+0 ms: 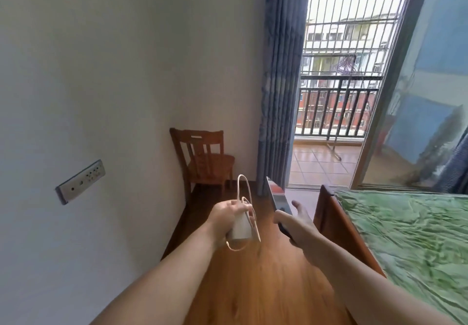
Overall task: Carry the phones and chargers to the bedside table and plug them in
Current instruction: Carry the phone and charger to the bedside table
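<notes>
My left hand (226, 217) is closed around a white charger block (240, 227) with its pale cable (244, 193) looped up above the fist and trailing below it. To the right, my right hand (295, 219) holds a phone (276, 196) edge-on and tilted, its far end pointing toward the curtain. Both hands are out in front of me over the wooden floor, between the wall and the bed. A wall socket panel (81, 181) is mounted on the white wall at left. No bedside table is in view.
A wooden chair (205, 158) stands in the corner against the wall. A bed with a green cover (410, 233) and wooden frame (336, 220) fills the right. Blue curtains (281, 79) hang beside an open balcony door (334, 112). Wooden floor (253, 286) runs between wall and bed.
</notes>
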Available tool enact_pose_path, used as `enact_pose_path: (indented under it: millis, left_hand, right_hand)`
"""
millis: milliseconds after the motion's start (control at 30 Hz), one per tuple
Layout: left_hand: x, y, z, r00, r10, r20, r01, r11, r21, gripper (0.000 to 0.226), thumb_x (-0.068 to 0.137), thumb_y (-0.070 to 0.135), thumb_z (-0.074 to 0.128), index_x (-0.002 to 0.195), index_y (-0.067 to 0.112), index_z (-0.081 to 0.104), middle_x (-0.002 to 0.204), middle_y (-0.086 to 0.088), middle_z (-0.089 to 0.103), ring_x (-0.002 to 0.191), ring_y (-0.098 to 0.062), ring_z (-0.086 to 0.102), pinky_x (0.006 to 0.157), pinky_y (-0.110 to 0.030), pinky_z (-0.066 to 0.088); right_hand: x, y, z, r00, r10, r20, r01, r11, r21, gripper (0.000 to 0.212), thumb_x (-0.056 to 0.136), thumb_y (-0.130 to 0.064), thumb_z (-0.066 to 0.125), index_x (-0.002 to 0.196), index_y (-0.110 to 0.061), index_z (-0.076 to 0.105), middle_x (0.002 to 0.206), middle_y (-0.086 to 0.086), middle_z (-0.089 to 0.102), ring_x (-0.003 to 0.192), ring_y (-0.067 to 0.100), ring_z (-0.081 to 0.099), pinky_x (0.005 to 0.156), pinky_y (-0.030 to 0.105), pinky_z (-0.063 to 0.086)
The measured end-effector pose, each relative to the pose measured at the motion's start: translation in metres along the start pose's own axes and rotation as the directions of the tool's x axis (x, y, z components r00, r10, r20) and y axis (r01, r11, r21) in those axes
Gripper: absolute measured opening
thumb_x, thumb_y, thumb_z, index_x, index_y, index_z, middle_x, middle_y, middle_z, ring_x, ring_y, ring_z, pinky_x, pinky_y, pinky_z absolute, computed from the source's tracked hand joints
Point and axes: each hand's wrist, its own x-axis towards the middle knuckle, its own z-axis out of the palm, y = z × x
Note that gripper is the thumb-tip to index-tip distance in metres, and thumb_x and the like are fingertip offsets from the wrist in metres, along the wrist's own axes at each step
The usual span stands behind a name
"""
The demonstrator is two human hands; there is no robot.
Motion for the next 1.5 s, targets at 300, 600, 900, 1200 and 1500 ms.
enact_pose_path:
  millis: [300,600,900,1200,1500]
  left_hand:
    - [0.228,0.045,0.022,0.999,0.044,0.012,-0.045,0.998,0.052,0.013,0.084,0.015,0.071,0.095,0.017,0.063,0.091,-0.009,0.064,0.082,-0.023,0.065,0.063,-0.033,0.055]
    - [0.451,0.109,0.076,0.999,0.046,0.010,-0.046,0.998,0.044,0.031,0.078,0.014,0.075,0.107,0.017,0.064,0.093,-0.009,0.067,0.073,-0.019,0.070,0.058,-0.030,0.055]
    - [0.681,0.142,0.144,0.980,0.032,0.198,-0.046,0.997,0.064,0.047,0.065,0.022,0.078,0.110,0.021,0.063,0.111,-0.018,0.065,0.091,-0.030,0.066,0.075,-0.045,0.059]
    - [0.920,0.172,0.202,0.900,-0.043,0.434,-0.027,0.988,0.153,0.033,0.073,0.017,0.078,0.104,0.023,0.067,0.102,-0.016,0.066,0.073,-0.022,0.070,0.060,-0.032,0.056]
    - [1.062,0.210,0.323,0.775,-0.110,0.623,-0.055,0.970,0.239,0.031,0.079,0.008,0.075,0.105,0.020,0.066,0.099,-0.015,0.068,0.061,-0.013,0.071,0.051,-0.028,0.056]
  right_hand:
    - [0.238,-0.029,-0.014,0.998,-0.031,0.046,0.028,0.998,0.064,0.096,0.052,-0.038,0.066,0.141,-0.029,0.029,0.121,0.008,0.053,0.101,0.023,0.055,0.071,0.031,0.051]
    - [0.475,-0.084,-0.070,0.996,-0.055,0.068,0.050,0.996,0.069,0.070,0.061,-0.032,0.069,0.124,-0.023,0.041,0.101,0.002,0.060,0.093,0.020,0.060,0.078,0.036,0.053]
    - [0.670,-0.094,-0.140,0.997,-0.012,-0.071,0.020,0.993,0.113,0.097,0.054,-0.038,0.068,0.141,-0.028,0.025,0.100,0.002,0.055,0.076,0.010,0.054,0.052,0.017,0.041]
    - [0.846,-0.107,-0.199,0.943,0.119,-0.312,-0.086,0.989,0.118,0.103,0.054,-0.034,0.067,0.144,-0.024,0.020,0.101,0.006,0.051,0.083,0.019,0.057,0.043,0.017,0.045]
    - [0.943,-0.106,-0.305,0.804,0.194,-0.563,-0.087,0.974,0.211,0.095,0.056,-0.039,0.066,0.141,-0.025,0.025,0.106,-0.002,0.053,0.088,0.014,0.054,0.057,0.027,0.040]
